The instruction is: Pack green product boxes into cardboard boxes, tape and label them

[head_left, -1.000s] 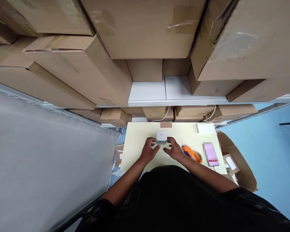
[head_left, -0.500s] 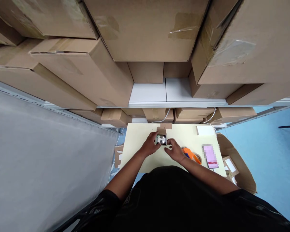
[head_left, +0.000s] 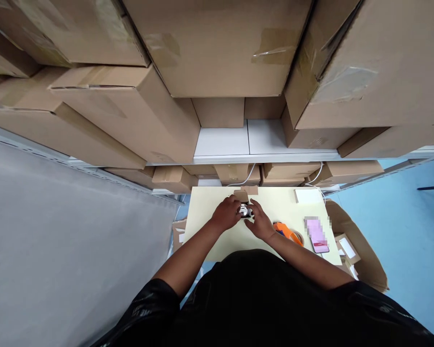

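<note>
A small open cardboard box [head_left: 241,195] stands on the pale yellow table [head_left: 224,246], its flap raised at the back. Inside it lies a shiny silver rounded object [head_left: 244,210], whose kind I cannot make out. My left hand [head_left: 227,212] is closed around the box's left side, its fingertips reaching over the silver object's edge. On the right side, my right hand [head_left: 260,222] has curved fingers against the box and the silver object, with the thumb at the front. Between them the hands cover much of the box.
Right of my right hand lie an orange tape dispenser [head_left: 285,230], a phone [head_left: 316,236] and a white box [head_left: 307,195]. A large open carton [head_left: 372,260] holding small boxes stands beside the table. Shelves with stacked cartons [head_left: 220,48] overhang the back; a grey wall [head_left: 58,231] borders the left.
My right hand has come in to the left, its fingers now at the box and silver object. My left fingers have moved further over the silver object. The view has shifted slightly.
</note>
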The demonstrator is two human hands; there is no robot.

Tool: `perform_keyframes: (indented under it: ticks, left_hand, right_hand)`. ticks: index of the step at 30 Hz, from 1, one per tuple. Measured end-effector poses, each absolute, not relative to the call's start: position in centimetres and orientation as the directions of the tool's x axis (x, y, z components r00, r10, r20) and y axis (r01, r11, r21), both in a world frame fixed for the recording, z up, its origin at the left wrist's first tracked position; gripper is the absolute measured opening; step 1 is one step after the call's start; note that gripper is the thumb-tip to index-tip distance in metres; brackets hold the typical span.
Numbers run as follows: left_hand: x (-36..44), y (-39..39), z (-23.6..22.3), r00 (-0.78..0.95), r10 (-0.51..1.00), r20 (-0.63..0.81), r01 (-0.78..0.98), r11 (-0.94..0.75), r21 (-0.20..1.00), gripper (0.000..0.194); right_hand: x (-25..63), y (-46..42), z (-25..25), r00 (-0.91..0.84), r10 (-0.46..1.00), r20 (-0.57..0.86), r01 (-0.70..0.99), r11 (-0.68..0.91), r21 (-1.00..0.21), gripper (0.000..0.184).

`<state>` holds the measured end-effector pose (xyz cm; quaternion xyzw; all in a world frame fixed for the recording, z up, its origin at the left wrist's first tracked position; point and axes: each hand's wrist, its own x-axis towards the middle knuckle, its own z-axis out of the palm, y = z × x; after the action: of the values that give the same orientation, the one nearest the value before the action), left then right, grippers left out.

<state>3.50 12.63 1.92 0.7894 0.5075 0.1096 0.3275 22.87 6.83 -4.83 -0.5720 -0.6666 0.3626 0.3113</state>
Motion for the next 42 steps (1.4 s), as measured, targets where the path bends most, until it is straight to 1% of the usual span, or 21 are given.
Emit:
perform_keyframes:
  ticks: [3, 6, 8, 10, 15, 18, 21, 25, 28, 30, 32, 34, 36, 38, 40, 42]
  left_hand:
    - [3.7, 13.5, 2.0, 0.47, 0.862, -0.191, 0.72, -0.25, 0.647, 0.033]
    - [4.0, 14.6, 2.1, 0.501, 0.845, -0.184, 0.674, -0.248, 0.696, 0.038]
    - [4.3, 15.3, 2.1, 0.536, 0.822, -0.192, 0.674, -0.279, 0.684, 0.039]
    - [4.6, 15.8, 2.1, 0.565, 0.797, -0.213, 0.691, -0.317, 0.65, 0.038]
    - [5.1, 15.9, 2.2, 0.564, 0.798, -0.212, 0.685, -0.31, 0.659, 0.032]
    - [5.3, 15.5, 2.4, 0.59, 0.784, -0.193, 0.704, -0.384, 0.597, 0.029]
    - [5.5, 15.1, 2.7, 0.619, 0.755, -0.215, 0.726, -0.446, 0.524, 0.035]
    - [5.3, 14.9, 3.5, 0.634, 0.712, -0.302, 0.76, -0.5, 0.415, 0.05]
    - [4.9, 15.0, 4.9, 0.63, 0.701, -0.334, 0.769, -0.505, 0.391, 0.052]
    - [4.7, 15.1, 6.1, 0.643, 0.71, -0.287, 0.755, -0.523, 0.395, 0.048]
    - [4.6, 14.9, 7.4, 0.656, 0.728, -0.199, 0.731, -0.546, 0.409, 0.044]
    - [4.3, 14.6, 8.7, 0.652, 0.747, -0.128, 0.71, -0.542, 0.45, 0.041]
    - [3.9, 14.1, 9.9, 0.631, 0.771, -0.086, 0.688, -0.504, 0.522, 0.045]
    - [3.4, 13.7, 11.2, 0.595, 0.803, -0.034, 0.655, -0.46, 0.6, 0.052]
    - [2.7, 13.4, 12.7, 0.553, 0.832, 0.046, 0.606, -0.439, 0.663, 0.058]
    - [1.9, 13.2, 14.1, 0.5, 0.853, 0.146, 0.552, -0.445, 0.705, 0.06]
  right_hand:
    - [22.9, 7.3, -4.8, -0.17, 0.985, 0.002, 0.518, 0.091, -0.85, 0.068]
    - [23.0, 8.1, -4.6, -0.167, 0.983, -0.074, 0.502, 0.02, -0.864, 0.083]
    - [23.1, 8.5, -4.5, -0.167, 0.976, -0.14, 0.5, -0.038, -0.865, 0.092]
    - [23.2, 8.8, -4.5, -0.166, 0.97, -0.176, 0.501, -0.071, -0.863, 0.097]
    - [23.3, 8.9, -4.4, -0.161, 0.97, -0.183, 0.524, -0.073, -0.848, 0.098]
    - [23.4, 8.8, -4.3, -0.179, 0.968, -0.177, 0.539, -0.054, -0.841, 0.098]
    - [23.5, 8.6, -4.2, -0.202, 0.964, -0.172, 0.568, -0.028, -0.823, 0.095]
    - [23.8, 8.4, -3.9, -0.253, 0.951, -0.18, 0.619, 0.016, -0.785, 0.094]
    - [24.0, 8.3, -3.6, -0.27, 0.945, -0.185, 0.66, 0.042, -0.75, 0.088]
    - [24.0, 8.1, -3.5, -0.26, 0.948, -0.183, 0.679, 0.045, -0.733, 0.084]
    - [24.0, 8.0, -3.7, -0.244, 0.955, -0.171, 0.684, 0.045, -0.728, 0.082]
    - [24.1, 8.0, -4.1, -0.232, 0.961, -0.151, 0.682, 0.05, -0.73, 0.081]
    - [24.2, 8.1, -4.4, -0.223, 0.967, -0.127, 0.673, 0.058, -0.737, 0.079]
    - [24.4, 8.6, -4.6, -0.208, 0.973, -0.099, 0.658, 0.064, -0.75, 0.077]
    - [24.6, 9.2, -4.7, -0.193, 0.978, -0.078, 0.639, 0.065, -0.766, 0.078]
    - [24.8, 9.7, -4.8, -0.191, 0.979, -0.069, 0.623, 0.067, -0.779, 0.08]
